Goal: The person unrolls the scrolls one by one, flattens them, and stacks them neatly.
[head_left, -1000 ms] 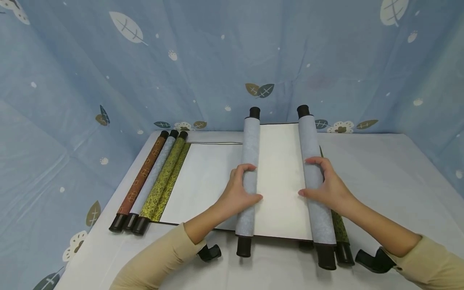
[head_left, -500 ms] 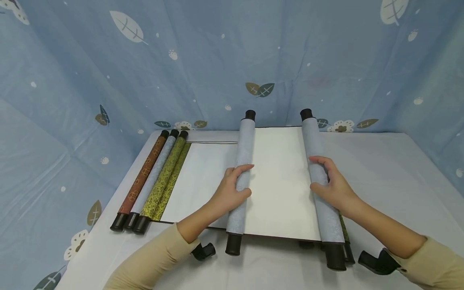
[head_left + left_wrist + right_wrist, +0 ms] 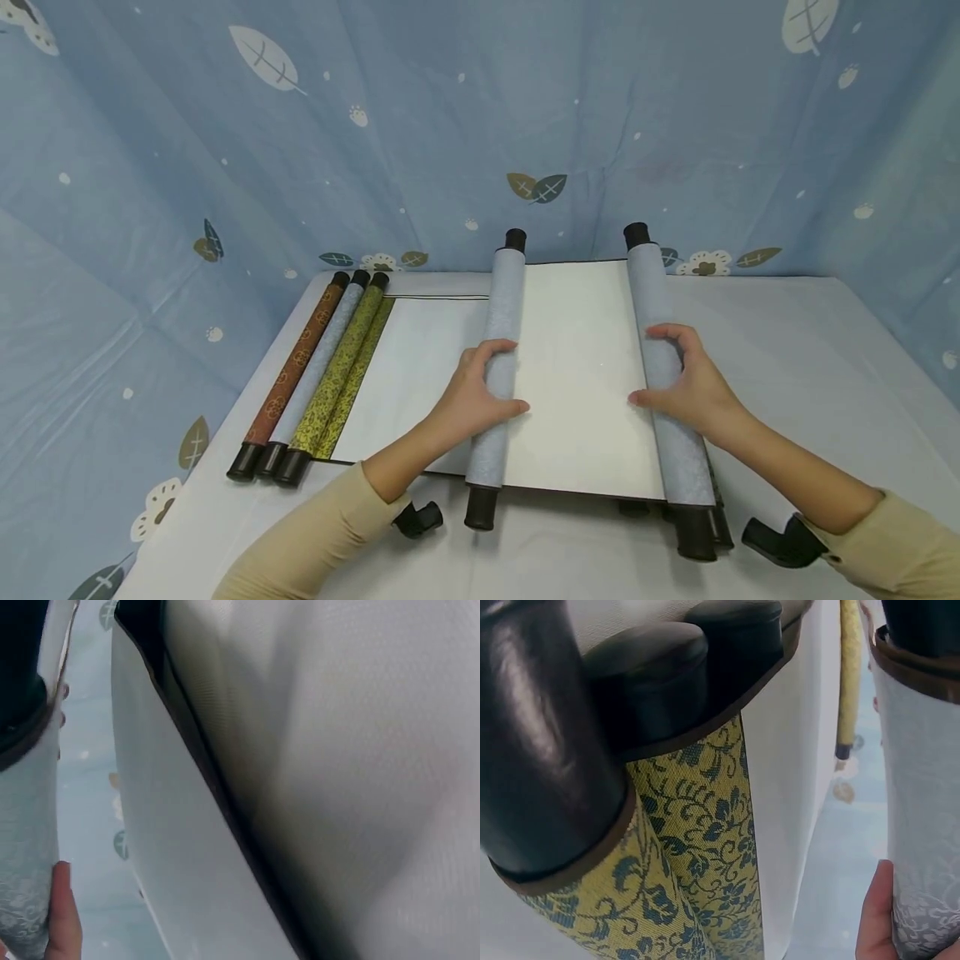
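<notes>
A pale blue hanging scroll is partly unrolled, with a cream sheet (image 3: 577,375) stretched between its two rolls. My left hand (image 3: 480,387) grips the left roll (image 3: 506,292), thumb and fingers around it. My right hand (image 3: 693,383) holds the right roll (image 3: 648,283) the same way. Black knobs cap both rolls. Beneath it lies another scroll, its white sheet (image 3: 420,375) spread out on the table. That lower scroll's green-yellow roll (image 3: 652,915) shows close up in the right wrist view. In the left wrist view, the thumb lies along the pale blue roll (image 3: 26,847).
Left of the sheets, a brown patterned roll (image 3: 292,367), a pale blue roll (image 3: 315,367) and a green roll (image 3: 341,367) lie side by side on the white tabletop (image 3: 795,358). A blue leaf-print curtain (image 3: 450,125) hangs behind and at the sides.
Both rolls have moved apart, the left one leftward and the right one rightward, and more of the cream sheet shows between them. In the last half second the hands barely moved.
</notes>
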{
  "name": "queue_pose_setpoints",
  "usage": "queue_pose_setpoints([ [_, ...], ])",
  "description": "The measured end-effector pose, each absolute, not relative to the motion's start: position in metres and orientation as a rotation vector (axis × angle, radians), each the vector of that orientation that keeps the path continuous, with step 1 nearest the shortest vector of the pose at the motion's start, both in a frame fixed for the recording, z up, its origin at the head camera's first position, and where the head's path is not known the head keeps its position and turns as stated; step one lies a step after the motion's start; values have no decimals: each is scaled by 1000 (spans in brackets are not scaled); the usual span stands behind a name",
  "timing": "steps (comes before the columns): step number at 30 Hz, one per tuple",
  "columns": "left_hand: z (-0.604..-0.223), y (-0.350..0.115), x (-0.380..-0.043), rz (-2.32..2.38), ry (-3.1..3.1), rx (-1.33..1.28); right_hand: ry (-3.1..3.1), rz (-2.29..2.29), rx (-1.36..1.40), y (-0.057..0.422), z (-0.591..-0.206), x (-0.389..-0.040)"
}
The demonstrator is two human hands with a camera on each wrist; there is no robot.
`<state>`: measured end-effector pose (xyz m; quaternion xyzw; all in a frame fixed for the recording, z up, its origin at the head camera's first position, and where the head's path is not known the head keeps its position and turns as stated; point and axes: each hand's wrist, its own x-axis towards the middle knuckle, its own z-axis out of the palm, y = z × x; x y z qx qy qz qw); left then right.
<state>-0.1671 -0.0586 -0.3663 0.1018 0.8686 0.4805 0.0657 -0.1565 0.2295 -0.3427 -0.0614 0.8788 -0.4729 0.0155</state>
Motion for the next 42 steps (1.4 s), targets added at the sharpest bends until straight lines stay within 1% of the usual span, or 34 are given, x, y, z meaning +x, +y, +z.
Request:
queue_pose_setpoints([
  [7, -366, -66, -167, 1436, 2625, 337, 2744, -1455, -156, 230, -340, -156],
  [15, -366, -74, -165, 1427, 2641, 316, 2790, -1451, -268, 231, -336, -152],
  [22, -368, -75, -167, 1471, 2670, 314, 2793, -1429, -211, 234, -340, -154],
  [29, -368, -80, -170, 1443, 2677, 244, 2800, -1426, -182, 235, -343, -156],
  [37, -369, -84, -172, 1471, 2679, 303, 2775, -1469, -208, 239, -347, -157],
  [42, -368, -88, -172, 1517, 2655, 284, 2777, -1478, -202, 239, -345, -156],
])
